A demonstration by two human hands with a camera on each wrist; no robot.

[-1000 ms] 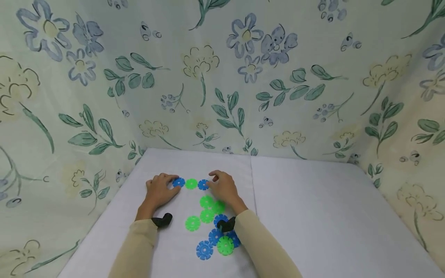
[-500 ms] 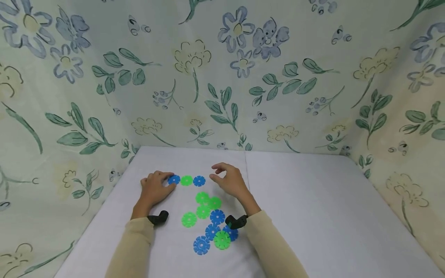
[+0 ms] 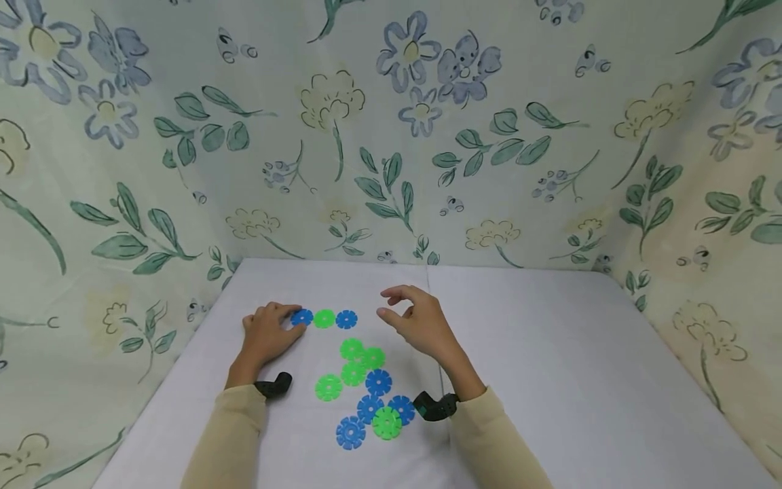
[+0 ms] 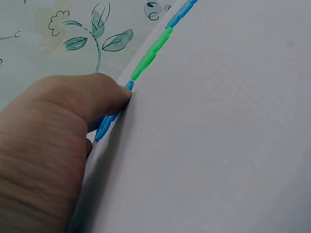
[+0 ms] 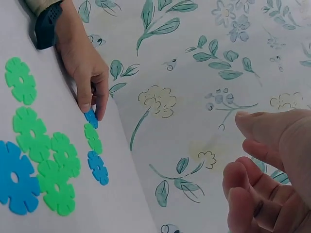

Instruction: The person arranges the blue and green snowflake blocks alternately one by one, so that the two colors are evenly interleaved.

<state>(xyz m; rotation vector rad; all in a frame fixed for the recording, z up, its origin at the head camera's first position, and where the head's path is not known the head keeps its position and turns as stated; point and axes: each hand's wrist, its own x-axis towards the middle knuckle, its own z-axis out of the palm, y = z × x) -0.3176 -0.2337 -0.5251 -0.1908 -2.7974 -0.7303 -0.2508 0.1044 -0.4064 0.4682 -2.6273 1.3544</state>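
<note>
In the head view three notched plastic discs lie in a row: a left blue disc (image 3: 302,317), a green disc (image 3: 324,318) and a right blue disc (image 3: 346,319). Thumb and fingers of my left hand (image 3: 267,334) pinch the left blue disc at its edges, flat against the table. The left wrist view shows the thumb (image 4: 109,94) on that disc, covering part of it. Off to the right of the row, my right hand (image 3: 421,322) hovers with loosely bent fingers and nothing between them, as the right wrist view also shows.
Nearer the body lies a loose group of several green discs (image 3: 353,373) and several blue discs (image 3: 369,409), some overlapping. A white cloth (image 3: 550,367) covers the table, with a crease right of the discs. Floral curtain (image 3: 342,136) encloses the back and sides.
My right hand has let go of the right blue disc and moved away to the right. The left hand stays on the left blue disc. The head view has shifted slightly.
</note>
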